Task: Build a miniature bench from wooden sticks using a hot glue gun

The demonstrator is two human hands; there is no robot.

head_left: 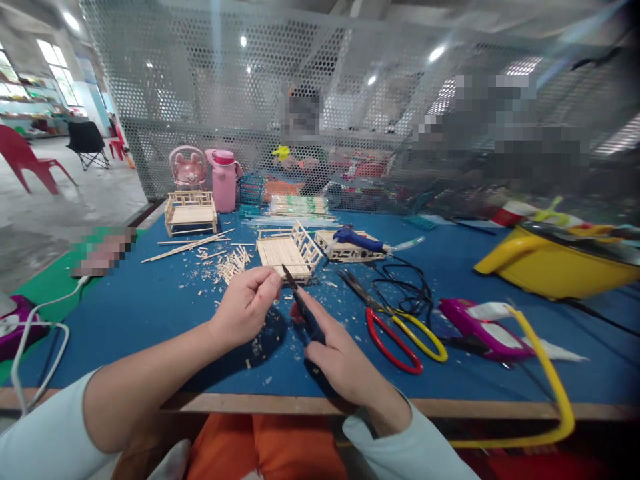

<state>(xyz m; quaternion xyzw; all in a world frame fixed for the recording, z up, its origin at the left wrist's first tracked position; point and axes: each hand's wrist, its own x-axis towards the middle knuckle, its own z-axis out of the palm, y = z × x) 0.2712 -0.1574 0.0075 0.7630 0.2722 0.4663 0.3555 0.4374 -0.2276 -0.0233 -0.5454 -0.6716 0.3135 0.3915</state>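
Observation:
My right hand (333,347) is wrapped round a dark cutting tool (305,313), its narrow tip pointing up and left. Close to that tip, my left hand (249,300) is closed in a pinch; what its fingers hold is too small to make out. Just behind both hands stands a small bench-like frame of pale sticks (285,257). Cut stick pieces (234,265) lie in a heap behind my left hand, with longer sticks (190,244) beyond them.
Scissors with red and yellow handles (395,327) lie right of my right hand. Behind them are a blue glue gun (357,239) and its black cable. A finished stick bench (191,213), pink bottle (225,183), purple tool (487,330) and yellow pot (545,263) stand farther out.

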